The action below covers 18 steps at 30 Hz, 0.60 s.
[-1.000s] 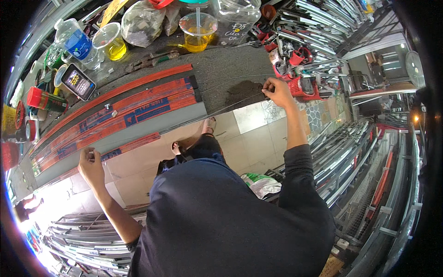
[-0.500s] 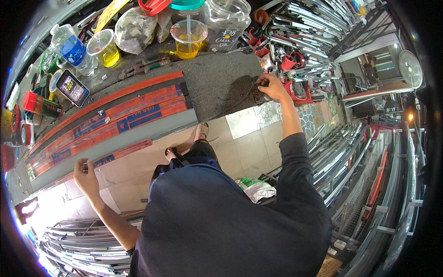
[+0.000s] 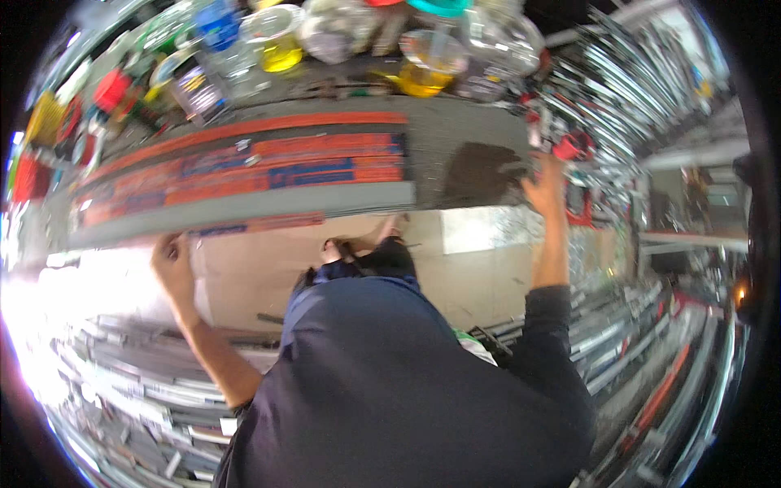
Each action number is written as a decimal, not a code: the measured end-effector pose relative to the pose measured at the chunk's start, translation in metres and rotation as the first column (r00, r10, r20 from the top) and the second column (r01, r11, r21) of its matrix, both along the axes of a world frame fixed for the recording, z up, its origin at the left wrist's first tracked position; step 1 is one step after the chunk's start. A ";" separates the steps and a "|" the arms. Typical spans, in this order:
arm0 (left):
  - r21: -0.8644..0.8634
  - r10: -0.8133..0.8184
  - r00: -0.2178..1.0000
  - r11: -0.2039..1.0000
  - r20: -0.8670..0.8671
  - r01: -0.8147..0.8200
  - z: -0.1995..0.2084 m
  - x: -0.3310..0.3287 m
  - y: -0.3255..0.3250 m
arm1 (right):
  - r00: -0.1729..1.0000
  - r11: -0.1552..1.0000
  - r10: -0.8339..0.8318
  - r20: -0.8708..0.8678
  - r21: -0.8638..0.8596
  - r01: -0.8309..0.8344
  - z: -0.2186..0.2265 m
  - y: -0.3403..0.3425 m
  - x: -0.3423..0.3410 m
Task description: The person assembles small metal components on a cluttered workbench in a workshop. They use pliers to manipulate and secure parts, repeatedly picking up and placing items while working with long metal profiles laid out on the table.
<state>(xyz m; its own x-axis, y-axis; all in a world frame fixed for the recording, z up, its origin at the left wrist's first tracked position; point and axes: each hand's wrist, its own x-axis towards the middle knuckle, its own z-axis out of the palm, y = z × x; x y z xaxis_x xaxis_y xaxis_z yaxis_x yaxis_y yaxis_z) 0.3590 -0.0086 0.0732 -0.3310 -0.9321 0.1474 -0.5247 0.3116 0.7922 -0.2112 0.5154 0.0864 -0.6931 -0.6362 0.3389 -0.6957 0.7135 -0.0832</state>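
My left hand (image 3: pixel 172 259) is closed, with curled fingers, beside the near left edge of the workbench (image 3: pixel 455 122). What it holds, if anything, is too small to make out. Past the bench's right end, my right hand (image 3: pixel 547 189) is raised, its fingers smeared by motion. Between the hands, long orange-and-blue wrapped bars (image 3: pixel 268 154) lie side by side on the bench. A plain grey bar (image 3: pixel 325 197) lies along their near side. A narrower orange-and-blue strip (image 3: pixel 277 221) sticks out at the bench's near edge.
At the back stand cups of yellow liquid (image 3: pixel 427 69), a water bottle (image 3: pixel 218 32), clear bags, and a phone (image 3: pixel 198 88). Red containers (image 3: pixel 572 146) and metal profiles (image 3: pixel 606 73) crowd the right. More profile stacks (image 3: pixel 130 390) lie at lower left.
The view has turned and blurred, so the bench now lies more level. My right hand appears farther right and lower; my left appears higher. A thin dark line beside my right hand no longer shows clearly.
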 end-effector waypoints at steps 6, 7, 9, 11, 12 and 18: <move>0.172 -0.231 0.970 0.955 -0.078 0.241 0.053 -0.044 0.050 | 0.798 0.745 0.468 0.379 -0.655 -0.126 0.035 -0.178 0.149; 0.224 -0.240 0.969 0.942 -0.064 0.248 0.063 -0.053 0.059 | 0.666 0.710 0.598 0.445 -0.681 -0.182 0.041 -0.209 0.184; 0.287 -0.304 0.944 0.900 -0.126 0.328 0.079 -0.072 0.073 | 0.356 0.554 0.819 0.449 -0.782 -0.287 0.049 -0.269 0.238; 0.260 -0.338 0.936 0.899 -0.103 0.353 0.090 -0.084 0.082 | 0.119 0.470 0.882 0.455 -0.860 -0.199 0.053 -0.313 0.283; 0.228 -0.350 0.933 0.904 -0.089 0.361 0.094 -0.085 0.084 | 0.099 0.499 0.867 0.489 -0.850 -0.171 0.056 -0.319 0.288; 0.037 -0.359 0.926 0.933 0.116 0.357 0.099 -0.077 0.096 | 0.024 0.671 0.721 0.692 -0.688 -0.276 0.051 -0.341 0.300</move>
